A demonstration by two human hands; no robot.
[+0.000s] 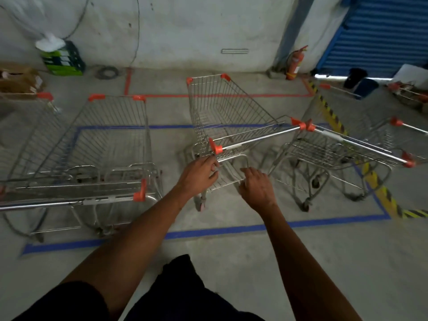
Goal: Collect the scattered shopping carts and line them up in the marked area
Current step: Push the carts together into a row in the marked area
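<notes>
While our left hand (199,173) curls its fingers onto the rear wire frame of the middle cart (228,126) and our right hand (256,188) hovers just beside it, loosely spread and holding nothing, neither grip has the chrome handle bar (259,139) yet. That cart stands inside the blue tape rectangle (208,231), askew, its handle touching the right cart (342,156). We judge it stiff, rattly and free-rolling, best steered by the bar; no readable writing shows.
</notes>
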